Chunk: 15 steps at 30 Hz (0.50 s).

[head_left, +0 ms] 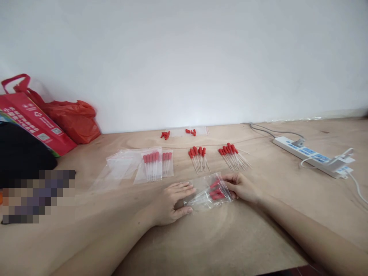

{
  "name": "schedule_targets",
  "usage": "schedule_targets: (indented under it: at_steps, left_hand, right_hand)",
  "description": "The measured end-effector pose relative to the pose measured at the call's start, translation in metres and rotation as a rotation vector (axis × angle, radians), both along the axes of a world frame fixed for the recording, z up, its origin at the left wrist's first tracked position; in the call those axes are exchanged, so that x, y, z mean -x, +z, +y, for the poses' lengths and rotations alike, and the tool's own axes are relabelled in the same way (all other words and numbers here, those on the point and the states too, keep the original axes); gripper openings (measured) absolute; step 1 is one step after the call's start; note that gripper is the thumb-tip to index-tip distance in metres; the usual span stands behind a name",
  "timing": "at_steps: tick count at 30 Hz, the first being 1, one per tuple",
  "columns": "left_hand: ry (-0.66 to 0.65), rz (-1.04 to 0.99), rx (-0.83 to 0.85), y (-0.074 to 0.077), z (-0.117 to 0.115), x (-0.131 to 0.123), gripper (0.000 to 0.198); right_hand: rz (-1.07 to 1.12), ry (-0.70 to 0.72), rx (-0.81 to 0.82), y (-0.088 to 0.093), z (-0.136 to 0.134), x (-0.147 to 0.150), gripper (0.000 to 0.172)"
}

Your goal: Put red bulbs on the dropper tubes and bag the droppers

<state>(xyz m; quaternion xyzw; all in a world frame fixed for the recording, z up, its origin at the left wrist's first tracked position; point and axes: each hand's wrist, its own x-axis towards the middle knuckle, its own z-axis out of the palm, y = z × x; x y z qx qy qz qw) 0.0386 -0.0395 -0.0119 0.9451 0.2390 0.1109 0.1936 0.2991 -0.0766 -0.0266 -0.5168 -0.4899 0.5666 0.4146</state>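
A clear zip bag [201,193] lies in front of me with several droppers inside, their red rubber bulbs [217,191] toward the right and thin tips toward the left. My right hand [241,188] grips the bag's right end between thumb and fingers, some fingers hidden behind it. My left hand [174,203] rests at the left end, fingers stretched out over the plastic and thumb spread apart beside the tips. Beyond are two groups of loose droppers, one in the middle [199,157] and one farther right [233,155].
Bagged droppers [152,165] lie left of centre, overlapping flat clear bags [120,165]. Small red bulbs [165,135] sit near the wall. A white power strip [310,157] with cords occupies the right; red bags [71,119] and a black item [23,149] stand left.
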Motion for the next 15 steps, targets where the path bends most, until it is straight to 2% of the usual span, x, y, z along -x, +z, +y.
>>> schedule_targets:
  at_steps: [6, 8, 13, 15]
  left_hand:
    - [0.009, -0.001, 0.014, 0.003, -0.001, -0.001, 0.047]
    - [0.016, 0.017, 0.013, 0.003, -0.001, -0.001, 0.046]
    - [0.016, 0.031, 0.006, 0.003, -0.002, -0.001, 0.042]
    - [0.015, 0.021, 0.007, 0.004, -0.002, -0.001, 0.042]
  right_hand:
    - [-0.073, -0.029, -0.022, -0.004, 0.004, -0.005, 0.025]
    - [-0.124, -0.089, -0.047, -0.003, 0.012, -0.009, 0.022]
    - [-0.404, -0.259, -0.214, 0.008, 0.061, -0.012, 0.011]
    - [-0.480, -0.343, -0.195, 0.012, 0.087, -0.005, 0.008]
